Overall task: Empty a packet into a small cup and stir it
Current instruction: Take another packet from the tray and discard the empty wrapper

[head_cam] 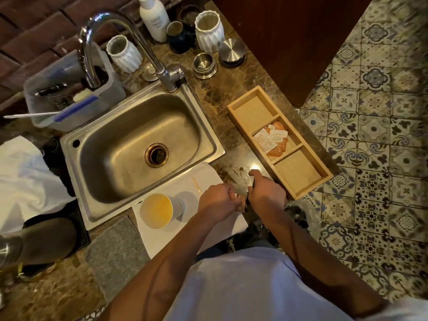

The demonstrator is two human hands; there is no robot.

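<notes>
A small white paper cup (157, 210) with a yellowish inside stands on a white napkin (185, 218) at the counter's front edge. Beyond the cup, a thin wooden stirrer (196, 184) lies on the napkin. To the right of the cup, my left hand (217, 202) and my right hand (266, 193) are close together, both pinching a small orange-and-white packet (240, 200). Most of the packet is hidden by my fingers.
A wooden tray (322, 181) with three compartments lies to the right, its middle one holding several packets (273, 140). A steel sink (139, 144) with a tap (129, 47) lies behind the cup. White vases, metal cups and a bottle stand at the back.
</notes>
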